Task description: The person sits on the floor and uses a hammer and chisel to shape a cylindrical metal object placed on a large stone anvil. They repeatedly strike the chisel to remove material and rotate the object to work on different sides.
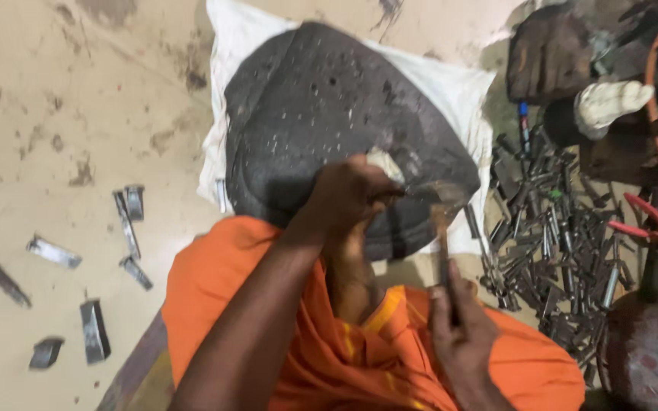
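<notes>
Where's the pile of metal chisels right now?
The pile of metal chisels lies on the floor right of the dark stone slab, beyond the right hand.

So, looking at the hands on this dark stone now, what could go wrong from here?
1. The left hand grips a tool against the dark stone slab right where the blurred hammer in the right hand is aimed; a miss could hit the fingers.
2. Chips might fly up toward the face.
3. Loose metal chisels and metal pieces lie close by on the floor; a knee or foot could get cut.
</notes>
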A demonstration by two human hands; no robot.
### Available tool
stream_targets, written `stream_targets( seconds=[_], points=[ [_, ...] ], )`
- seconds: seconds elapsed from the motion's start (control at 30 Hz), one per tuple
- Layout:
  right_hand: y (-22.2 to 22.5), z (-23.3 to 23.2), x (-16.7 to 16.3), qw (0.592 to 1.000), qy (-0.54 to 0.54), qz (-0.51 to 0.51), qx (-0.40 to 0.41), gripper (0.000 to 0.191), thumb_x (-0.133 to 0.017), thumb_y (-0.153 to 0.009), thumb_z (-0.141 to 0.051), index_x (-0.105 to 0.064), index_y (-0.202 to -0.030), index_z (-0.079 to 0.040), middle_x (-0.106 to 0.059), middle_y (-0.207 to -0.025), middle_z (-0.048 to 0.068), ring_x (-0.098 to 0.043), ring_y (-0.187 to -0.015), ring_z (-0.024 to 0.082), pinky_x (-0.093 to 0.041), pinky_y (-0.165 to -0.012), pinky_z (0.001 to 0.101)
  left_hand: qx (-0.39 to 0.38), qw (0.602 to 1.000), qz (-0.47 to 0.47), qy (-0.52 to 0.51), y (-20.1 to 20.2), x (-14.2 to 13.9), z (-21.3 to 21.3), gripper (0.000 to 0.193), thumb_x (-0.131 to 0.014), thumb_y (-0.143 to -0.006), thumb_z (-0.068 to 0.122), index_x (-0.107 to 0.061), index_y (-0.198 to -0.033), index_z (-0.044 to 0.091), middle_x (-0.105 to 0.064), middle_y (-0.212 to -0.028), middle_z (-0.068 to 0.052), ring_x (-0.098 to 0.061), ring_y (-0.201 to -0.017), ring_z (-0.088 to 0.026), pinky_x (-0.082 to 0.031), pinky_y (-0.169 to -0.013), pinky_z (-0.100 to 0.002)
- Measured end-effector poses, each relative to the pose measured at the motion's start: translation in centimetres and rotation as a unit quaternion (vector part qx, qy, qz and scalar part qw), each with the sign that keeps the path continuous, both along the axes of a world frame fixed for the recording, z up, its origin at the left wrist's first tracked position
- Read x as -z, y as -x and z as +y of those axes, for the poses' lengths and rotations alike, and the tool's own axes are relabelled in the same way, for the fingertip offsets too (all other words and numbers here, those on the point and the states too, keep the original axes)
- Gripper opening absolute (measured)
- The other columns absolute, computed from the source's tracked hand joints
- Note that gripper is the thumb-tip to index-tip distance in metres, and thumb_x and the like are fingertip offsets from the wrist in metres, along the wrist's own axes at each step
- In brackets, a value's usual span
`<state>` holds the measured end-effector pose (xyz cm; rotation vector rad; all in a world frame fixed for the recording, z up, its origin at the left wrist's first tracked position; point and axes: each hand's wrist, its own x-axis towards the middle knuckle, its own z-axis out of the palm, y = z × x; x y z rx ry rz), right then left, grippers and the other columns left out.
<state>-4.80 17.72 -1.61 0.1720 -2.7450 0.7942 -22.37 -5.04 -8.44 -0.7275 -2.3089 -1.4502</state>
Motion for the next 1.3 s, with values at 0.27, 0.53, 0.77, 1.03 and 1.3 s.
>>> stream_targets(
  seconds=[0.27,0.53,0.77,1.03,1.3],
  points=[
    [-0.5,-0.3,0.7,0.985,0.085,-0.081,0.124,0.05,-0.065,-0.099,-0.009,-0.059,-0.148,-0.002,-0.063,-0.07,0.007,-0.052,-0.057,0.005,-0.044,-0.051,0.0219,0.004,1.0,0.025,0.007,-0.2,-1.1,-0.1,0.02,-0.079,-0.079,0.018,-0.08,-0.098,0.022,-0.07,-0.081,0.001,-0.067,-0.078,-0.025,-0.055,-0.068,-0.039],
    [6.5,-1.4,-0.5,0.931,0.271,-0.145,0.199,0.014,-0.07,-0.103,-0.009,-0.064,-0.109,0.002,-0.062,-0.076,0.014,-0.057,-0.06,0.018,-0.047,-0.054,0.0307,-0.297,0.922,-0.085,-0.234,-0.3,0.0,-0.9,0.01,-0.063,-0.096,0.011,-0.068,-0.096,0.003,-0.07,-0.091,-0.014,-0.069,-0.086,-0.033,-0.055,-0.077,-0.045],
    [15.1,-2.6,4.3,0.92,0.367,-0.138,-0.016,0.03,-0.073,-0.093,-0.006,-0.047,-0.107,-0.008,-0.071,-0.115,0.001,-0.067,-0.103,0.008,-0.055,-0.089,0.0231,-0.267,0.936,-0.067,-0.217,-0.1,1.2,2.4,0.011,-0.059,-0.097,0.008,-0.059,-0.104,0.0,-0.065,-0.096,-0.019,-0.064,-0.09,-0.042,-0.051,-0.078,-0.048],
    [17.7,-5.8,3.3,0.987,0.071,-0.134,0.056,0.035,-0.081,-0.094,-0.027,-0.054,-0.103,-0.005,-0.06,-0.079,0.014,-0.056,-0.068,0.022,-0.048,-0.064,0.036,-0.313,0.909,-0.065,-0.266,2.3,3.6,1.7,0.005,-0.061,-0.097,0.009,-0.063,-0.097,0.004,-0.068,-0.086,-0.015,-0.07,-0.079,-0.036,-0.056,-0.072,-0.044],
    [21.9,-6.8,1.7,0.978,-0.192,-0.08,-0.03,0.045,-0.083,-0.095,-0.036,-0.058,-0.105,0.0,-0.069,-0.081,0.023,-0.066,-0.076,0.042,-0.05,-0.066,0.0489,-0.31,0.879,-0.202,-0.3,1.5,4.5,2.8,0.01,-0.065,-0.092,0.005,-0.068,-0.1,0.001,-0.072,-0.082,-0.011,-0.072,-0.076,-0.018,-0.056,-0.071,-0.031]
  ],
)
